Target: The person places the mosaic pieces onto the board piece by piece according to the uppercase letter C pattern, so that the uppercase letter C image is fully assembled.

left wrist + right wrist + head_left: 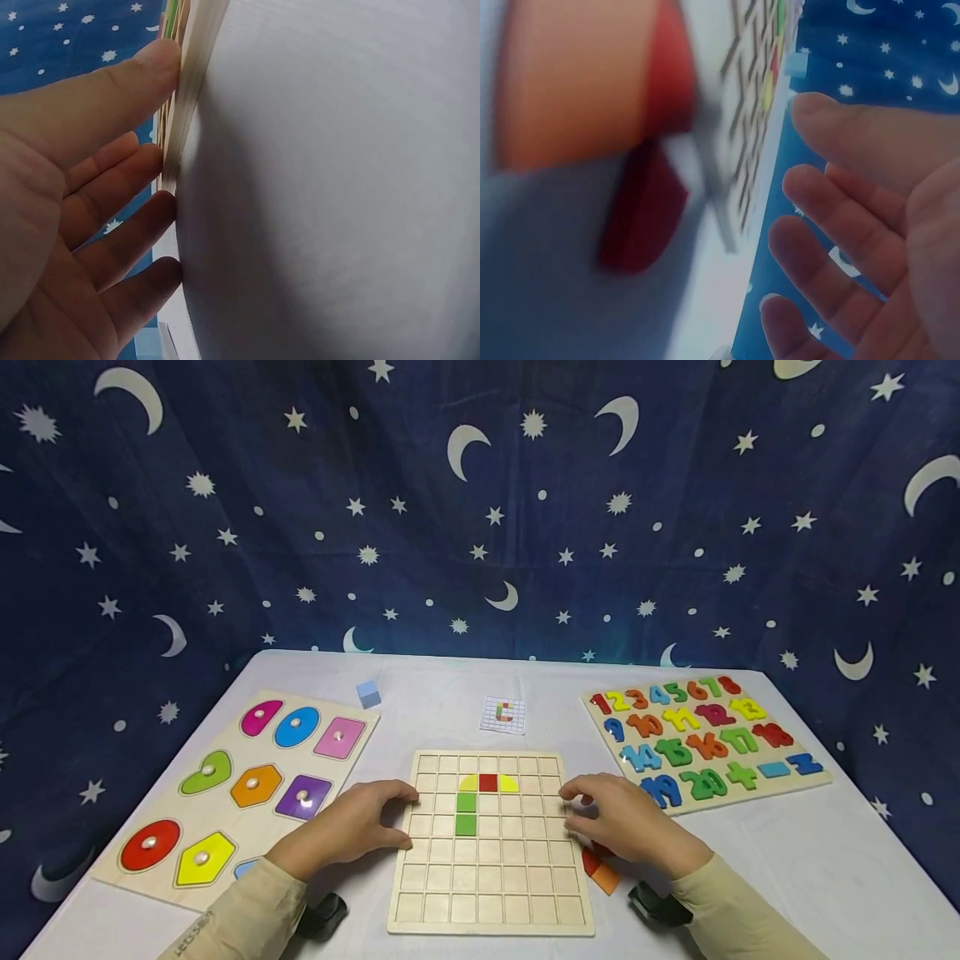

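A pale wooden grid board [491, 910] lies in the middle of the table. On its upper cells sit a red square [488, 783] between two rounded yellow pieces [508, 784], with two green squares [466, 825] running down from the left one. My left hand [345, 828] is at the board's left edge, thumb and fingertips right at the rim, holding nothing. By the right edge, my right hand [637, 822] has loosely bent, spread fingers and an empty palm. Below it lie an orange piece [606, 878] and red pieces [641, 214], partly hidden in the head view.
A small pattern card [502, 714] lies behind the board, a blue cube [368, 694] to its left. The knobbed shape puzzle [300, 843] stands left and the number puzzle [615, 752] right. A starry cloth [420, 493] hangs behind the table.
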Motion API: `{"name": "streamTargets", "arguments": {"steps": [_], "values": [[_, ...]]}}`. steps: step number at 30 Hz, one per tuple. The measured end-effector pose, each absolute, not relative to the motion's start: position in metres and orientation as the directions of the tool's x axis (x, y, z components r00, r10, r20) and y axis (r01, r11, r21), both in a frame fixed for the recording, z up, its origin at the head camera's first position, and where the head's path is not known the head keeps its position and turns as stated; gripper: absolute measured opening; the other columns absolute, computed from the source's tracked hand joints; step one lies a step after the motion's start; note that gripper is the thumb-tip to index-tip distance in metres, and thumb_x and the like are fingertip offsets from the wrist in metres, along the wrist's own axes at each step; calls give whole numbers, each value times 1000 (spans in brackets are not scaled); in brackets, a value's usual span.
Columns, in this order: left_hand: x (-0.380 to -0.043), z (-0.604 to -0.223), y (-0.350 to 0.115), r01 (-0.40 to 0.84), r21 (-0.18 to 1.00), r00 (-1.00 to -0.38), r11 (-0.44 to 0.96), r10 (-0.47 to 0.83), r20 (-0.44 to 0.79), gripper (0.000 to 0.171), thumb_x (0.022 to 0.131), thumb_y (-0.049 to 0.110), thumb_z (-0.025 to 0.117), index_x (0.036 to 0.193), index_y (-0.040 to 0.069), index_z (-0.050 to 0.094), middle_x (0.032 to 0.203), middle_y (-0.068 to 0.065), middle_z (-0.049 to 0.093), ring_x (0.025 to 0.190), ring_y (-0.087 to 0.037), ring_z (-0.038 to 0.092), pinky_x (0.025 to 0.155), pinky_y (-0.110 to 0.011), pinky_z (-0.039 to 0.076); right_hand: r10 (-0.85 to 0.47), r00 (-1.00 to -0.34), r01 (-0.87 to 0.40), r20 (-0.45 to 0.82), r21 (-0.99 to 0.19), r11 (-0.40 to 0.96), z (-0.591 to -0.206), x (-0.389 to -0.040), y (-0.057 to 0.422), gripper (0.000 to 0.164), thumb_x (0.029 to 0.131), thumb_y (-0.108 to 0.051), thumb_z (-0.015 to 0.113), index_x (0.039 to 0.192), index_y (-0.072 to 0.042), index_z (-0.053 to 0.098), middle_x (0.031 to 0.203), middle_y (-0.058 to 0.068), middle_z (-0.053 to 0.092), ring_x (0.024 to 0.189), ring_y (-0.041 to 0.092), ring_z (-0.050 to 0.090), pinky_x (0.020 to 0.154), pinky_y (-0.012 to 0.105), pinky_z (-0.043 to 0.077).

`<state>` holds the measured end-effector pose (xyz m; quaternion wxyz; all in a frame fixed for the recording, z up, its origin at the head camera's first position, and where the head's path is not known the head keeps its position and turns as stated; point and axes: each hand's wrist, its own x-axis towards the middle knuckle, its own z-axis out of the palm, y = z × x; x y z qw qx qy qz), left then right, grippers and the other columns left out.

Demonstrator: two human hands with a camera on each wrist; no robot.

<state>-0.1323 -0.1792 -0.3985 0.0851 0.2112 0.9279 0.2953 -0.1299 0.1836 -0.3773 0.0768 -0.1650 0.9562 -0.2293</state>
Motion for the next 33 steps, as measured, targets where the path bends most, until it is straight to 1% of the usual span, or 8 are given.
{"name": "streamTargets", "arguments": {"steps": [7, 12, 22, 29, 33], "values": [[-132, -398, -179, 333, 578, -901, 745, 433, -40, 49, 72, 15, 90, 115, 8, 68, 116, -4, 67, 115, -30, 60, 105, -50, 44, -301, -949, -233, -90, -444, 865, -386, -125, 200, 31, 83, -24, 82, 111, -19, 72, 105, -8, 66, 93, 14, 58, 87, 42, 53], [-132, -398, -178, 334, 576, -901, 746, 433, -39, 49, 72, 14, 90, 115, 8, 68, 115, -4, 68, 115, -30, 60, 105, -50, 44, -312, -945, -234, -102, -456, 859, -389, -123, 209, 34, 83, -26, 82, 114, -18, 71, 109, -8, 67, 93, 14, 57, 88, 42, 53], [-133, -400, -180, 362, 569, -891, 738, 454, -21, 49, 72, 16, 90, 115, 8, 68, 115, -4, 68, 113, -30, 60, 104, -50, 45, -311, -936, -199, -165, -478, 856, -393, -118, 219, 39, 78, -27, 86, 113, -18, 71, 109, -6, 67, 95, 15, 58, 93, 46, 53], [-131, -398, -180, 373, 563, -888, 737, 460, -13, 49, 72, 17, 91, 115, 8, 68, 114, -4, 68, 113, -30, 61, 103, -51, 45, -300, -941, -189, -157, -494, 849, -394, -118, 222, 36, 80, -24, 85, 113, -18, 70, 111, -5, 67, 97, 16, 59, 93, 47, 53], [-131, -398, -179, 356, 566, -895, 744, 446, -24, 49, 72, 16, 91, 115, 8, 68, 115, -4, 68, 114, -30, 60, 104, -50, 45, -293, -945, -189, -145, -489, 852, -395, -120, 221, 33, 82, -24, 83, 113, -18, 71, 110, -5, 67, 97, 15, 59, 93, 46, 53]]}}
